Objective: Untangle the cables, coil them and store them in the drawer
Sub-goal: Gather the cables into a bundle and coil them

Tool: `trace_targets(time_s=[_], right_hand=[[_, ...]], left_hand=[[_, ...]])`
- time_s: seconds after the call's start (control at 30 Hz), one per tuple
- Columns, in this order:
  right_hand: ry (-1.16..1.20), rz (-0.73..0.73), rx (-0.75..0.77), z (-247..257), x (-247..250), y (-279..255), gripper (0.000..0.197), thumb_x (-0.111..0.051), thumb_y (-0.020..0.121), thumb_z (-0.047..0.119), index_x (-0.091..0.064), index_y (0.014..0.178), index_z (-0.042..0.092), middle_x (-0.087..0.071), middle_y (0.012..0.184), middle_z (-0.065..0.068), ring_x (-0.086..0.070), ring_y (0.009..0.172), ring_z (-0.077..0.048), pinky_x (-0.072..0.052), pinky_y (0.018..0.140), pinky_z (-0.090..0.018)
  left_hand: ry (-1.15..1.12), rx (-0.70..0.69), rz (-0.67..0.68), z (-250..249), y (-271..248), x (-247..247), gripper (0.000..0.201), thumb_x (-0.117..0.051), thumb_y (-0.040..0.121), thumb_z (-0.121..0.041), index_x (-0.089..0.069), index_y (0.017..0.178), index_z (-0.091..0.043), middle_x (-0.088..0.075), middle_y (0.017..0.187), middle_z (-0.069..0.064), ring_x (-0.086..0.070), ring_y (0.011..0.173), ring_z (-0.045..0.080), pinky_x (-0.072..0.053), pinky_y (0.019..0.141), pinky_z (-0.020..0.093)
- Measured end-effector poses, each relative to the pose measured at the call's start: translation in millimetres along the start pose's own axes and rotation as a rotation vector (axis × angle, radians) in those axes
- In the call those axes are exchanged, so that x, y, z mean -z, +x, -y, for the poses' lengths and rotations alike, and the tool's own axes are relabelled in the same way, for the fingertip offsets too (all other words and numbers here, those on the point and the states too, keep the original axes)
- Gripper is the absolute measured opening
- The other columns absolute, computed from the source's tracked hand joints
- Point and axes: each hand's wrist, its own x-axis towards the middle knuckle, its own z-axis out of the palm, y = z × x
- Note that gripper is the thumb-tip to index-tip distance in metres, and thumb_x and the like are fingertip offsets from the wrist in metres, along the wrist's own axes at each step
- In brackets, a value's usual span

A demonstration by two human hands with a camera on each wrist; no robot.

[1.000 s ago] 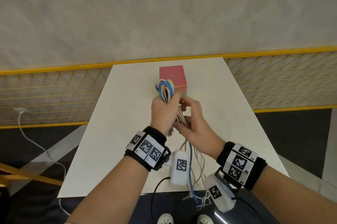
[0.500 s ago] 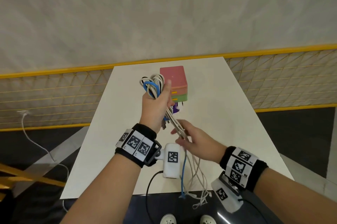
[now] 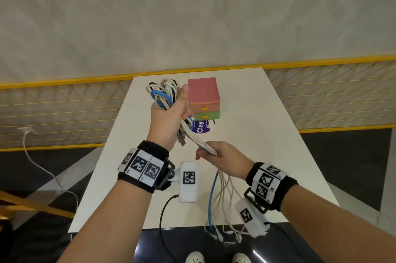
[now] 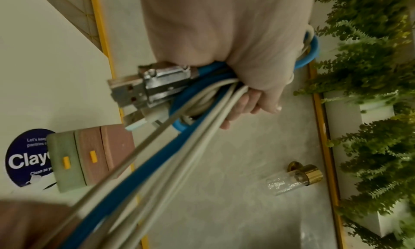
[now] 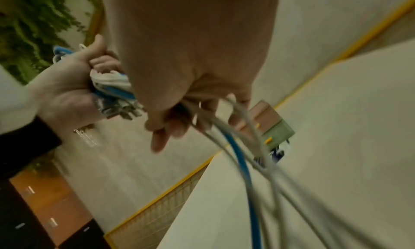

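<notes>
My left hand (image 3: 169,117) grips a coiled bundle of white and blue cables (image 3: 162,93) above the table, loops sticking out past the thumb. USB plugs (image 4: 143,87) hang from the fist in the left wrist view. The loose strands (image 3: 199,140) run down and right to my right hand (image 3: 216,155), which holds them loosely in curled fingers. Beyond it the cable tails (image 3: 222,202) dangle over the table's near edge. In the right wrist view the blue strand (image 5: 242,166) and white strands pass through my right hand (image 5: 193,110). The small drawer box (image 3: 203,97), pink over green, sits shut.
The white table (image 3: 267,144) carries the drawer box and a round blue sticker (image 3: 201,128). A yellow-railed mesh fence (image 3: 64,117) runs behind both sides. A white cord (image 3: 38,166) trails on the floor at left. My shoes (image 3: 216,257) show below the table edge.
My left hand has lifted the coil up and to the left. My right hand has slid down and right along the strands, pulling them straighter.
</notes>
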Motion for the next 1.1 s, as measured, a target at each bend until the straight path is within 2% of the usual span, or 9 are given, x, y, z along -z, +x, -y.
trace_targets(time_s=[0.13, 0.27, 0.33, 0.43, 0.57, 0.8, 0.9, 1.0, 1.1], right_hand=[[-0.073, 0.169, -0.167, -18.4, 16.4, -3.9, 0.040, -0.053, 0.088, 0.055, -0.063, 0.068, 0.021, -0.060, 0.059, 0.009, -0.053, 0.059, -0.006, -0.040, 0.077, -0.031], [0.262, 0.047, -0.182, -19.8, 28.8, -4.4, 0.027, -0.059, 0.089, 0.010, -0.061, 0.062, 0.009, -0.053, 0.050, 0.006, -0.049, 0.049, -0.013, -0.053, 0.068, -0.035], [0.189, -0.040, -0.153, -11.2, 31.6, 1.4, 0.029, -0.068, 0.085, 0.014, -0.061, 0.056, 0.013, -0.046, 0.045, 0.010, -0.041, 0.041, -0.005, -0.046, 0.052, -0.023], [0.139, -0.140, -0.097, 1.6, 31.7, 9.8, 0.020, -0.081, 0.071, 0.019, -0.062, 0.075, 0.018, -0.054, 0.053, 0.015, -0.045, 0.048, -0.002, -0.038, 0.051, -0.015], [0.084, -0.211, -0.099, 6.4, 33.2, 18.0, 0.042, -0.064, 0.071, -0.001, -0.054, 0.104, 0.023, -0.053, 0.078, 0.012, -0.049, 0.064, -0.006, -0.038, 0.058, -0.022], [0.149, -0.185, -0.100, 10.7, 35.2, 16.2, 0.039, -0.060, 0.072, -0.009, -0.058, 0.105, 0.011, -0.046, 0.049, 0.011, -0.038, 0.042, -0.004, -0.032, 0.047, -0.017], [0.193, -0.198, -0.071, 12.0, 41.2, 10.8, 0.023, -0.062, 0.079, -0.002, -0.061, 0.096, 0.014, -0.053, 0.051, 0.012, -0.042, 0.043, -0.001, -0.035, 0.046, -0.012], [0.286, -0.177, -0.043, 5.0, 43.9, -3.3, 0.004, -0.057, 0.093, 0.012, -0.059, 0.093, 0.009, -0.052, 0.067, 0.001, -0.052, 0.055, -0.011, -0.046, 0.053, -0.019], [0.348, -0.108, -0.016, -7.1, 39.3, -19.4, 0.014, -0.044, 0.099, 0.013, -0.051, 0.095, 0.001, -0.044, 0.067, -0.003, -0.056, 0.061, -0.024, -0.050, 0.060, -0.025]], left_hand=[[-0.043, 0.059, 0.050, -5.7, 3.1, 14.6, 0.028, -0.066, 0.092, -0.031, -0.056, 0.070, -0.017, -0.031, 0.048, -0.004, -0.031, 0.043, 0.012, -0.047, 0.059, 0.028], [0.153, 0.221, 0.280, -7.6, -3.4, 23.1, 0.026, -0.074, 0.082, -0.029, -0.058, 0.082, -0.009, -0.033, 0.048, -0.006, -0.029, 0.039, 0.010, -0.041, 0.044, 0.020], [0.282, 0.340, 0.373, -1.2, -11.1, 22.5, 0.026, -0.076, 0.083, -0.027, -0.055, 0.076, -0.013, -0.033, 0.050, -0.005, -0.029, 0.039, 0.009, -0.038, 0.041, 0.020], [0.443, 0.425, 0.465, 14.3, -22.7, 19.4, 0.034, -0.081, 0.079, -0.033, -0.055, 0.063, -0.019, -0.034, 0.050, -0.003, -0.032, 0.041, 0.011, -0.037, 0.043, 0.024], [0.594, 0.416, 0.508, 33.7, -40.3, 10.9, 0.040, -0.086, 0.069, -0.036, -0.054, 0.072, -0.012, -0.038, 0.051, 0.001, -0.036, 0.046, 0.017, -0.035, 0.047, 0.026], [0.749, 0.292, 0.326, 50.0, -39.7, 6.4, 0.026, -0.070, 0.081, -0.017, -0.045, 0.072, -0.017, -0.041, 0.072, -0.004, -0.044, 0.069, 0.013, -0.037, 0.064, 0.026], [0.687, 0.271, 0.339, 44.6, -34.2, 9.7, 0.022, -0.068, 0.087, -0.019, -0.054, 0.100, -0.007, -0.051, 0.081, -0.004, -0.052, 0.075, 0.011, -0.038, 0.065, 0.021], [0.503, 0.275, 0.374, 36.8, -28.5, 14.6, 0.020, -0.062, 0.094, -0.021, -0.070, 0.084, -0.006, -0.072, 0.071, 0.000, -0.069, 0.073, 0.020, -0.051, 0.075, 0.025], [0.152, 0.328, 0.324, 31.2, -25.7, 14.1, 0.021, -0.059, 0.098, -0.021, -0.058, 0.079, -0.010, -0.052, 0.056, 0.001, -0.054, 0.052, 0.023, -0.052, 0.067, 0.035]])
